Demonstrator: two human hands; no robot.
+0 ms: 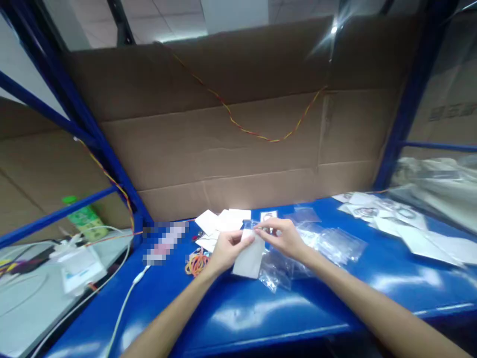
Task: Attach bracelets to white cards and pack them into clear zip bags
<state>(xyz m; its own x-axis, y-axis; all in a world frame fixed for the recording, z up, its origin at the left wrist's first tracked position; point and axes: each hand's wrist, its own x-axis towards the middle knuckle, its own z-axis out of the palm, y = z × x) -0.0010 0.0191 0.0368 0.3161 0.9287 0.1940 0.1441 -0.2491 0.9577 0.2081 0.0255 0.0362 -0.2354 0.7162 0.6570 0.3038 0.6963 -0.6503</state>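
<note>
Between my hands is a white card in a clear plastic bag (pixel 249 256), held over the blue table. My left hand (pixel 229 248) pinches its left edge with the thumb on top. At the upper end, the closed fingers of my right hand (pixel 281 236) grip the clear part of the bag. Just left of the card lies a tangle of orange cords (pixel 196 262). Several white cards (pixel 214 223) are spread behind my left hand. Clear plastic bags (pixel 337 246) lie in a loose heap beside and under my right wrist.
Flat white packets (pixel 400 214) with ring-shaped contents lie at the table's right. A pixelated object with a white cable (pixel 124 298) is at the left. Cardboard (pixel 242 154) walls the back between blue posts. A green bottle (pixel 87 219) stands on a side table.
</note>
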